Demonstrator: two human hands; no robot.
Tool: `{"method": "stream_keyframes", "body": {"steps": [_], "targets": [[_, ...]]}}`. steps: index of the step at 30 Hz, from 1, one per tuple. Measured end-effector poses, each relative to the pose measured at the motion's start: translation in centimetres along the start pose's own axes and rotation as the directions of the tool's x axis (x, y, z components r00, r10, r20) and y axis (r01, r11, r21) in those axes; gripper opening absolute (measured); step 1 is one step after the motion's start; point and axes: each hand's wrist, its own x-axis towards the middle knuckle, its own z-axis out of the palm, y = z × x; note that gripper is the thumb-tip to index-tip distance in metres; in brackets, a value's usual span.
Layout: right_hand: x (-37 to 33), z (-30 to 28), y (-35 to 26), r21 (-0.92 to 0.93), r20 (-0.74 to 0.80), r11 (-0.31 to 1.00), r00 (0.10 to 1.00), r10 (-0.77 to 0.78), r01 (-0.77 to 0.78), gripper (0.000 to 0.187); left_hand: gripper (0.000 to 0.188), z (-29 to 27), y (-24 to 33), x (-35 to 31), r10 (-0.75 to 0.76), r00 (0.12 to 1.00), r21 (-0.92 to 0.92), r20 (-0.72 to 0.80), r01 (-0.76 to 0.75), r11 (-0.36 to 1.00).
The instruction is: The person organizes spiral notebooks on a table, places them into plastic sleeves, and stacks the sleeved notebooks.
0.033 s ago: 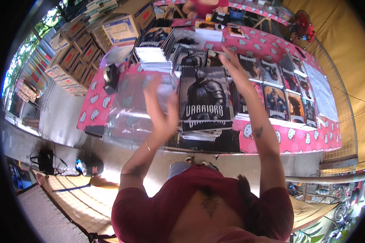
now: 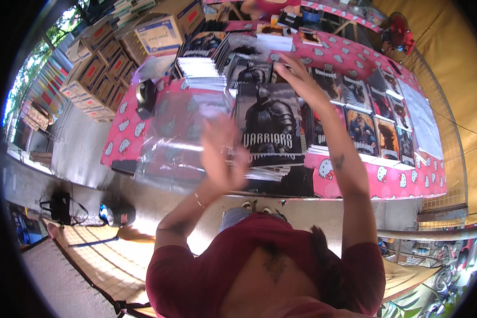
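Note:
A stack of books (image 2: 270,119) with a dark cover showing an armoured knight lies in front of me, several edges fanning out at its near side. My left hand (image 2: 222,153) is over the near left edge of this stack, blurred by motion, its thumb apart from the fingers and nothing seen in it. To the left lies a clear plastic sheet (image 2: 177,143). My right hand (image 2: 305,85) reaches past the stack's far right corner with fingers stretched out, holding nothing visible. Beyond the stack is another knight-cover book (image 2: 250,73), partly behind my right fingers.
A pink patterned cloth (image 2: 350,183) covers the table. Rows of picture-cover books (image 2: 360,130) stand at the right. At the left are a tape dispenser (image 2: 146,98), a book pile (image 2: 201,71) and cardboard boxes (image 2: 98,69). Across the table is another person (image 2: 267,8); a red fan (image 2: 400,32) stands far right.
My left hand has moved right and slightly nearer, from over the plastic sheet to the stack's edge. The fingers of my right hand have shifted a little left.

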Motion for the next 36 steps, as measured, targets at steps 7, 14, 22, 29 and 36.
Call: {"method": "stream_keyframes", "body": {"steps": [7,14,22,29,36], "targets": [[6.9,6.8,0.3,-0.491,0.619,0.867,0.734,0.280,0.083,0.108,0.060,10.0,0.5,-8.6,0.196,0.980,0.691,-0.031,-0.120,0.713],[2.5,1.6,1.1,-0.348,-0.047,0.933,0.993,-0.112,0.089,0.088,0.078,3.2,3.2,-4.5,-0.072,0.979,0.214,-0.190,0.113,0.970],[-13.5,7.1,-1.2,0.969,0.153,0.089,0.843,0.516,-0.231,0.073,0.075,2.2,-4.9,-1.4,-0.671,0.431,-0.702,0.603,0.686,-0.189],[-9.3,4.5,1.1,0.557,-0.270,0.824,0.915,0.300,-0.105,0.075,0.066,-0.9,-1.9,1.1,-0.682,0.731,-0.465,-0.009,0.601,0.650],[6.3,4.8,0.7,-0.462,0.540,0.887,0.797,0.270,0.012,0.119,0.062,6.9,2.1,-7.8,0.314,0.918,0.390,0.243,-0.388,0.835]]}}
